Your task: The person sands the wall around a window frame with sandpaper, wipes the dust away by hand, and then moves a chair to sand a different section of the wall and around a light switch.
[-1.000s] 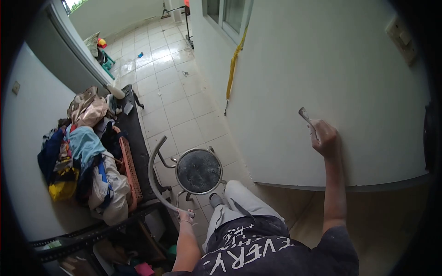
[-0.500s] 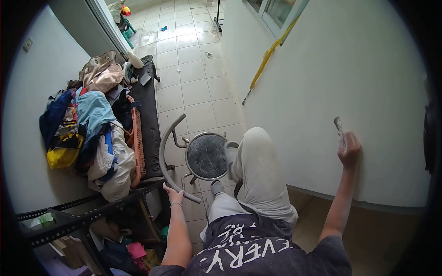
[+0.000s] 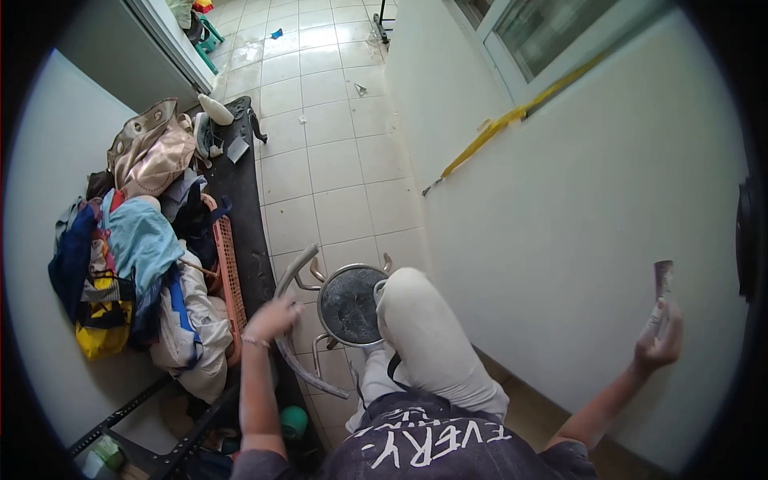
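My right hand (image 3: 661, 340), at the right by the white wall, pinches a narrow folded strip of sandpaper (image 3: 663, 280), its greyish end sticking up past the fingers. My left hand (image 3: 274, 318) is smeared by motion and overlaps the curved metal backrest tube (image 3: 293, 364) of a chair. Its fingers are too blurred to make out. The chair's round dark seat (image 3: 352, 306) lies in front of me, dusty and scuffed. My light-trousered knee (image 3: 412, 296) is raised beside the seat and covers its right edge.
At the left, a dark bench (image 3: 238, 180) carries a heap of clothes (image 3: 144, 232), a shiny bag (image 3: 156, 152) and an orange plastic basket (image 3: 227, 264). A black slotted metal frame (image 3: 192, 436) stands below. Yellow tape (image 3: 488, 136) hangs from the window edge over the tiled floor (image 3: 332, 164).
My left hand has moved up and left from the lower part of the backrest. My right hand, with the sandpaper, has shifted right and down in view. The camera view has tilted.
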The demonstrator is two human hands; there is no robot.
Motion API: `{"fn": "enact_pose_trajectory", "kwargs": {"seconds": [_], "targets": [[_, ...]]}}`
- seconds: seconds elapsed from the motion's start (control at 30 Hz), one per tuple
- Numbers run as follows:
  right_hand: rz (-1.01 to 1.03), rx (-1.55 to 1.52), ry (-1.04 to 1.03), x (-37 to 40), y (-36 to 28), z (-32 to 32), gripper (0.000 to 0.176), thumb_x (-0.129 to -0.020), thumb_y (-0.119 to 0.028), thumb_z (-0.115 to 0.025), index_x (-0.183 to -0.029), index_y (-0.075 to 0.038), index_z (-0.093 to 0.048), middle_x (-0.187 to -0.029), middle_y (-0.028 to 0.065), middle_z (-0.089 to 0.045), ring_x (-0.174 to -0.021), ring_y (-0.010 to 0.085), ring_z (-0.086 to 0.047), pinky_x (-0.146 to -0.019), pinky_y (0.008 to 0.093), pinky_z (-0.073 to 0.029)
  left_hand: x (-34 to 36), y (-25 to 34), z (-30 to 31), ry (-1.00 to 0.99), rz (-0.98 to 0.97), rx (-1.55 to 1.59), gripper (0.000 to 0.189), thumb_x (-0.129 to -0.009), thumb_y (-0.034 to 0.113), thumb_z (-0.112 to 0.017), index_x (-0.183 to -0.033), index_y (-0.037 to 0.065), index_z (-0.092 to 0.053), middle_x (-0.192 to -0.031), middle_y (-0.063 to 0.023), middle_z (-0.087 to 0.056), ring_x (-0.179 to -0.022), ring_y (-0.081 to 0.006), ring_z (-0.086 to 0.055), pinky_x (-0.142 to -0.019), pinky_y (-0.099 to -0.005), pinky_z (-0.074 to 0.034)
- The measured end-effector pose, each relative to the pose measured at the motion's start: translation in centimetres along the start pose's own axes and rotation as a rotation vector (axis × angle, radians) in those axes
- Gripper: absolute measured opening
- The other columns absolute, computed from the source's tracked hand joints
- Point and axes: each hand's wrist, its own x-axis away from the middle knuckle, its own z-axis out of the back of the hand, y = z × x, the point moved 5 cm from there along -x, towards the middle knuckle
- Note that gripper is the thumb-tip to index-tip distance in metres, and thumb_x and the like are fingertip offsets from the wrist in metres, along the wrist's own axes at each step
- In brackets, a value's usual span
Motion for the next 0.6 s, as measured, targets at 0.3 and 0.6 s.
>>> {"fn": "enact_pose_trajectory", "kwargs": {"seconds": [0.3, 0.6], "targets": [[0.295, -0.216, 0.253, -24.8, 3.7, 6.8, 0.019, -0.099, -0.006, -0.061, -0.1, 0.013, -0.062, -0.085, 0.0209, -0.069, -0.071, 0.0307, -0.071, -0.066, 0.0362, -0.062, 6.5, 35.2, 36.8, 0.757, -0.447, 0.218, 0.05, -0.108, 0.037, -0.041, -0.14, 0.0, -0.049, -0.125, -0.0185, -0.062, -0.116, -0.0289, -0.059, -0.103, -0.0381, -0.042], [-0.02, -0.191, 0.145, -27.3, 7.6, 7.1, 0.018, -0.098, -0.015, -0.059, -0.11, -0.002, -0.056, -0.09, 0.0166, -0.067, -0.076, 0.0308, -0.068, -0.068, 0.0431, -0.057, 18.2, 45.8, 24.5, -0.345, -0.2, 0.879, 0.06, -0.107, 0.048, -0.036, -0.144, 0.002, -0.046, -0.124, -0.0149, -0.065, -0.108, -0.0236, -0.066, -0.097, -0.0354, -0.047]]}}
